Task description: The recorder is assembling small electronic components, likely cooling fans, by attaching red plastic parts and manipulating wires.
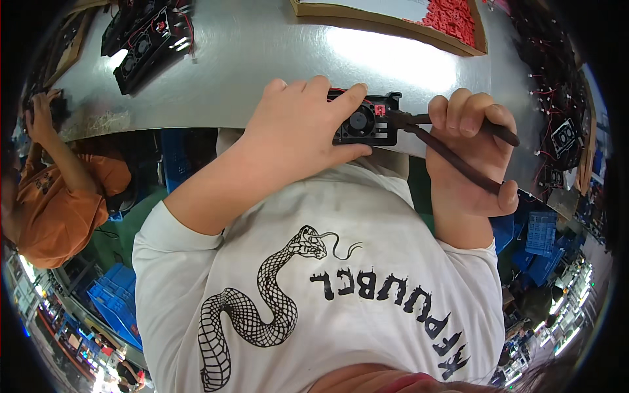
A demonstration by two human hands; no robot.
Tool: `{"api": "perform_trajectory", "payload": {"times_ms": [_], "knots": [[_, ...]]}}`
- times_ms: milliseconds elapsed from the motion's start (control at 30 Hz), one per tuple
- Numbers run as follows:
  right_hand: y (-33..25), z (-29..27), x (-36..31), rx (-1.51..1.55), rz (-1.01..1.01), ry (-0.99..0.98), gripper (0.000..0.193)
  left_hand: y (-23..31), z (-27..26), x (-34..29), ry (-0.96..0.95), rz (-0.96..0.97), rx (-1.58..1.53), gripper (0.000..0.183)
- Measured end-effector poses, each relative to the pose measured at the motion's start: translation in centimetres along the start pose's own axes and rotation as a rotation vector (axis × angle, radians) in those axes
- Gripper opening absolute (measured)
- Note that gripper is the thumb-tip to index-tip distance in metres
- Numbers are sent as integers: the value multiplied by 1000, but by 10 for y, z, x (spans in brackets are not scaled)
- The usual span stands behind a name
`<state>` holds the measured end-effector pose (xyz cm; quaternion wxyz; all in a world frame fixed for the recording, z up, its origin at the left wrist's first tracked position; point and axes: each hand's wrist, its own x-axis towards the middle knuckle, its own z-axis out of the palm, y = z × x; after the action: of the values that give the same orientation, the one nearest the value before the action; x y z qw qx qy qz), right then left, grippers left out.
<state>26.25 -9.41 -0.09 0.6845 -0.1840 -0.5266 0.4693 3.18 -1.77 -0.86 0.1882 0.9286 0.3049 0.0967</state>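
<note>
My left hand (308, 121) is closed round a black plastic housing with a small cooling fan (361, 122) in it, at the table's near edge. A small red part (380, 110) sits on the housing to the right of the fan, and a red wire runs along its far side. My right hand (470, 150) grips a pair of dark-handled pliers (452, 157), the handles spread apart. The jaws of the pliers touch or lie just over the housing's right end, beside the red part; whether they pinch anything is too small to tell.
A cardboard tray (386, 23) holding many red parts lies at the far side of the metal table (249, 52). Several black fan housings (141, 52) are stacked far left; more wired units (563, 134) lie at right. A co-worker in an orange shirt (65, 203) sits at left. Blue crates (114, 298) stand below.
</note>
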Motion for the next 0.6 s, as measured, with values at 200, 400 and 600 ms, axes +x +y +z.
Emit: {"api": "perform_trajectory", "payload": {"times_ms": [200, 400, 600], "knots": [[4, 8, 1, -71, 51, 105, 67, 1, -2, 0, -6, 3, 16, 72], [1, 15, 29, 96, 124, 421, 52, 9, 3, 5, 68, 77, 120, 73], [7, -13, 28, 153, -176, 283, 56, -17, -50, 18, -1, -91, 316, 73]]}}
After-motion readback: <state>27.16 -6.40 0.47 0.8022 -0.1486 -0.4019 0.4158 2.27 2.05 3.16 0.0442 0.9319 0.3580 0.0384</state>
